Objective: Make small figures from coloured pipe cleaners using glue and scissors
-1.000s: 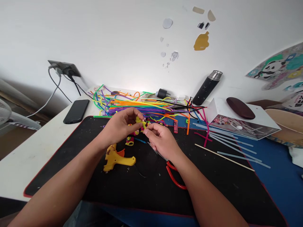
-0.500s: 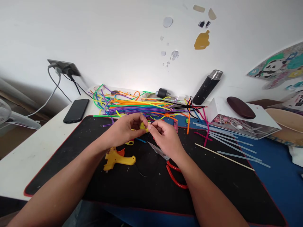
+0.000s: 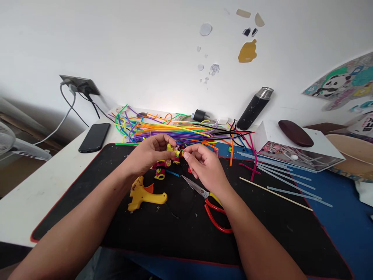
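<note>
My left hand (image 3: 154, 153) pinches a small yellow fuzzy piece (image 3: 172, 151) above the black mat (image 3: 186, 233). Close on its right, my right hand (image 3: 204, 161) has thumb and forefinger pressed together; what they hold is too small to name. Yellow and magenta fuzzy pieces (image 3: 159, 175) lie under my left hand. A yellow glue gun (image 3: 150, 196) with an orange trigger rests nearer me. Scissors with red handles (image 3: 217, 223) lie partly beneath my right wrist, blades pointing up and left.
Behind the hands spreads a pile of coloured pipe cleaners (image 3: 171, 130). A phone (image 3: 94, 137) is at left. At right are a black flask (image 3: 255, 109), a white box (image 3: 303, 144), glue sticks (image 3: 288, 179) and a wooden stick (image 3: 275, 193).
My hands have drawn slightly apart, my left one moving left and up with the yellow piece. More of the fuzzy pieces beneath it now shows.
</note>
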`<state>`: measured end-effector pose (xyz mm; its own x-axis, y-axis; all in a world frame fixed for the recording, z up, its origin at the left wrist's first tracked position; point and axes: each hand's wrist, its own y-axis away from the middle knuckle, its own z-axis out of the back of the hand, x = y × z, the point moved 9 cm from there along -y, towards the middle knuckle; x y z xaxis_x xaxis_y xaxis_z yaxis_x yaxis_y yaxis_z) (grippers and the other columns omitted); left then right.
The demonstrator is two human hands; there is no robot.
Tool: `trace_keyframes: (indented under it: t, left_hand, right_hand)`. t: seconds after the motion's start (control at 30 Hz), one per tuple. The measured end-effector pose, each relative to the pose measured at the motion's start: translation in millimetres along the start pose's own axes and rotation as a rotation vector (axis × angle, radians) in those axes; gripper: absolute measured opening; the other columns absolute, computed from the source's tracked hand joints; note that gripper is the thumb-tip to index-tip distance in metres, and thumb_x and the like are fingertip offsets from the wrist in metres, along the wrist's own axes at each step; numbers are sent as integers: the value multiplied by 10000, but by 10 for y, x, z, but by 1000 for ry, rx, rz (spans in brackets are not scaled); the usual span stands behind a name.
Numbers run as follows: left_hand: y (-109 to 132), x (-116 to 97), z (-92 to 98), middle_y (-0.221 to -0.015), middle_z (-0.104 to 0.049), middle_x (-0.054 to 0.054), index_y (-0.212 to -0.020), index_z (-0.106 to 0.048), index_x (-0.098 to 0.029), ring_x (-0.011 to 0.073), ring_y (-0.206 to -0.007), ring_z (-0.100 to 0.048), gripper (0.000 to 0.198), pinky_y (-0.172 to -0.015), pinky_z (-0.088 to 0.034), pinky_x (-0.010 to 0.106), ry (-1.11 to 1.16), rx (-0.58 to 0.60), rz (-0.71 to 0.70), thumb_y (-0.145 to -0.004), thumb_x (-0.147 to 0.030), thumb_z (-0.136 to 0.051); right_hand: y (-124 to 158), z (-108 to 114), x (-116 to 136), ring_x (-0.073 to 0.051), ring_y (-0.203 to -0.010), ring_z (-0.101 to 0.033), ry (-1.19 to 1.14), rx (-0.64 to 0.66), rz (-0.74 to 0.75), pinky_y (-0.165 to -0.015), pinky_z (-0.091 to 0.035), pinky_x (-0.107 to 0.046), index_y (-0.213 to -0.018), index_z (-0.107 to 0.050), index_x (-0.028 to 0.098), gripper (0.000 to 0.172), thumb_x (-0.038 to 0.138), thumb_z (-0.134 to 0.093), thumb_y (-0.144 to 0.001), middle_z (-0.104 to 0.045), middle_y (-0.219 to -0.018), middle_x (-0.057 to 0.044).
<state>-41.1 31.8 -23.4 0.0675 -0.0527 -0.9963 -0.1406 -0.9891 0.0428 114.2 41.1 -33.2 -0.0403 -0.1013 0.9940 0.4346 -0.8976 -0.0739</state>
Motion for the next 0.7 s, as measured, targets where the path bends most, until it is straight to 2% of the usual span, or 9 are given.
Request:
trace_keyframes:
  t: [0.17, 0.3, 0.47, 0.7]
  left_hand:
    - [6, 20, -20, -820, -661, -22, -978, -645, -166, 94, -662, -614, 326, -596, -488, 209, -23, 19, -9, -773, -255, -883]
    - [20, 16, -91, -848, -650, -12, -992, -638, -167, 102, -703, -609, 316, -606, -467, 208, -61, 51, -56, -791, -251, -867]
    - [43, -34, -150, -939, -657, 23, -1029, -628, -179, 142, -793, -643, 271, -675, -507, 256, -110, 57, -159, -851, -258, -816]
    - [166, -251, -248, -1016, -668, 40, -1086, -642, -193, 148, -827, -633, 167, -729, -526, 278, -452, 9, -397, -926, -168, -683]
  right_hand:
    - [23, -71, 2, -110, -510, -472, 41, 72, 3, -492, -367, -254, -1124, -669, 246, 249, 438, -681, -967, -522, -681, 60]
    - [14, -87, -25, -98, -478, -465, 32, 75, -13, -465, -358, -243, -1037, -664, 226, 239, 454, -674, -968, -512, -646, 68]
    - [-20, -78, -82, -86, -405, -426, -103, 74, -64, -399, -309, -229, -948, -635, 217, 312, 515, -719, -916, -508, -570, 87]
    - [-23, -79, -189, -71, -375, -399, -338, 55, -181, -384, -221, -205, -861, -604, 211, 389, 537, -814, -830, -427, -487, 119]
